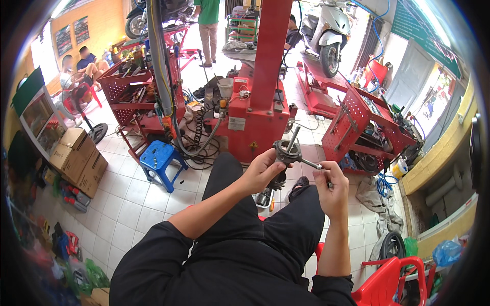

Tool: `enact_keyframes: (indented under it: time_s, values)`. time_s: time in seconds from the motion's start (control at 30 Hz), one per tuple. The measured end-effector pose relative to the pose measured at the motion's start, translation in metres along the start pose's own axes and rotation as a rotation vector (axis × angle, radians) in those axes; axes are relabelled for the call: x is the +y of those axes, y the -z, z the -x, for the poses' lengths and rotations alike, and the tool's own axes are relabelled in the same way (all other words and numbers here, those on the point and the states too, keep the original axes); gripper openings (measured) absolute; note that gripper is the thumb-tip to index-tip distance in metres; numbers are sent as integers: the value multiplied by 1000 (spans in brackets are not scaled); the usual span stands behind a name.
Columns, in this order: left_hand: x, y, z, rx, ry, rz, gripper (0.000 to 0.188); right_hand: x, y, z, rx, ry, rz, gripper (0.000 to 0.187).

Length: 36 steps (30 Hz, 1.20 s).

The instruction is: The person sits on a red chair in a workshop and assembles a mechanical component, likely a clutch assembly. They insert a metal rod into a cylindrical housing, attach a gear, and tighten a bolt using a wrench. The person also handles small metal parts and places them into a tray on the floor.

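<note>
Above my knees, my left hand (263, 173) grips a dark, ring-shaped metal part (282, 151) from its left side. A thin metal rod (293, 136) slants up out of the ring. From the ring's right side a silver metal shaft (309, 163) runs to my right hand (332, 187). My right fingers are closed around its outer end, and a small dark tip pokes out of that fist. Whether the shaft is a tool or belongs to the part, I cannot tell. Just below my left hand is another dark part (278, 181), partly hidden.
A white tray (264, 200) of dark parts lies between my legs. Ahead stands a red machine with a post (255, 127). Red tool carts (357, 127) flank it. A blue stool (162, 159) and cardboard boxes (79, 155) are left. A red chair (388, 280) is behind right.
</note>
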<state>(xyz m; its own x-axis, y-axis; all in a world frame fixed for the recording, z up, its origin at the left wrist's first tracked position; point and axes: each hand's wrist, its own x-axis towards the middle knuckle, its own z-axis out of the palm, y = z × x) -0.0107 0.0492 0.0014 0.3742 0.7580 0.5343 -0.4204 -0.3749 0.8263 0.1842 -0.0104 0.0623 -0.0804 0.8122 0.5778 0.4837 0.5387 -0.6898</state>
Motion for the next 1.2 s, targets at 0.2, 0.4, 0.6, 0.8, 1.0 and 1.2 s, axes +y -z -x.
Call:
enact_keyframes:
  time_s: [0.2,0.4,0.6,0.8,1.0,1.2]
  values:
    - [5,-2,3,5,-41,-75,25,-6,1,0,-20,-27,-48,16]
    - [7,-6,4,14,-45,-103,25,4,2,0,-3,33,-20,16]
    - [8,-2,4,-7,-35,-99,25,1,5,2,-8,43,-38,17]
    - [8,-5,3,4,-87,-122,25,-3,5,1,-35,-16,-76,15]
    - [12,-4,5,-13,-52,-114,29,4,5,0,-20,30,-39,14]
    - [7,-2,2,-58,-100,-54,35,-4,7,2,-41,40,-66,13]
